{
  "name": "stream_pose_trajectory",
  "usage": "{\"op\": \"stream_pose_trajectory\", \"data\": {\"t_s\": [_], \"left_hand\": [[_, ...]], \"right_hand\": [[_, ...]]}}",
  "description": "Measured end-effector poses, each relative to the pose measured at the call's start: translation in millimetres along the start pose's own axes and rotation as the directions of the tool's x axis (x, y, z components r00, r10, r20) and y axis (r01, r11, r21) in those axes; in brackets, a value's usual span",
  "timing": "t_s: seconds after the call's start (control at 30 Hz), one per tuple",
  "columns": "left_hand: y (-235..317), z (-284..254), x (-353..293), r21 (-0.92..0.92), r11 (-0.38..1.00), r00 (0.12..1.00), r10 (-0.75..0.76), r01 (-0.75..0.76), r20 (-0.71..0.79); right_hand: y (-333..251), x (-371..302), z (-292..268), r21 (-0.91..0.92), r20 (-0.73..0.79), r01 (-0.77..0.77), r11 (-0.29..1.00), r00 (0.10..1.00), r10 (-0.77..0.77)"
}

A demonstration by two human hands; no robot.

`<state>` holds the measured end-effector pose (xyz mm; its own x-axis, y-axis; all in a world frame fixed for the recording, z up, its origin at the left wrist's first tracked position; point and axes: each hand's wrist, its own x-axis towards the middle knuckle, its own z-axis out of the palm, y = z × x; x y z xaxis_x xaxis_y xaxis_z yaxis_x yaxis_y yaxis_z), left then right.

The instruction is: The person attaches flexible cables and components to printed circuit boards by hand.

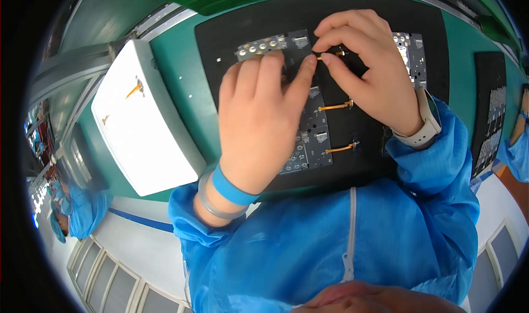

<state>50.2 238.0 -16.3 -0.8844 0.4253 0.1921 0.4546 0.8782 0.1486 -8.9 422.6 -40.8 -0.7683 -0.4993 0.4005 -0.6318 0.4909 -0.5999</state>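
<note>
Right hand: thumb and forefinger nearly meet at an orange flex cable, beside the grey circuit boards on the black mat; whether that grip has hold of it, I can't tell. Left hand lies over the boards, its grip open, thumb apart from fingers, clasping nothing that I can see.

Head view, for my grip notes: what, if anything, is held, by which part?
The right hand seems to pinch an orange flex cable near its left end, partly hidden.
</note>
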Motion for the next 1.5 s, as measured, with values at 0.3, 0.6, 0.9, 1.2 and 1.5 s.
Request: {"op": "stream_pose_trajectory", "data": {"t_s": [0.3,0.6,0.9,1.2,1.5], "left_hand": [[-13,-9,-2,-0.251,0.968,0.987,-0.068,0.03,-0.146],[-137,-58,-64,0.195,0.895,0.891,-0.334,0.402,-0.307],[-157,-59,-62,0.344,0.872,0.936,-0.343,0.35,-0.083],[-93,-80,-34,0.176,0.984,0.978,0.0,0.037,-0.208],[16,-47,39,-0.318,0.893,0.94,0.253,-0.318,-0.228]], "right_hand": [[0,2,-9,0.034,0.048,-0.06,0.998,0.997,0.059],[-24,-24,-61,-0.063,-0.028,-0.154,0.986,0.988,0.152],[-27,-25,-59,-0.054,-0.009,-0.174,0.983,0.985,0.174],[-20,-29,-64,-0.009,-0.041,-0.148,0.989,0.988,0.147],[-22,-23,-58,0.361,0.04,0.003,0.932,0.999,-0.018]]}}
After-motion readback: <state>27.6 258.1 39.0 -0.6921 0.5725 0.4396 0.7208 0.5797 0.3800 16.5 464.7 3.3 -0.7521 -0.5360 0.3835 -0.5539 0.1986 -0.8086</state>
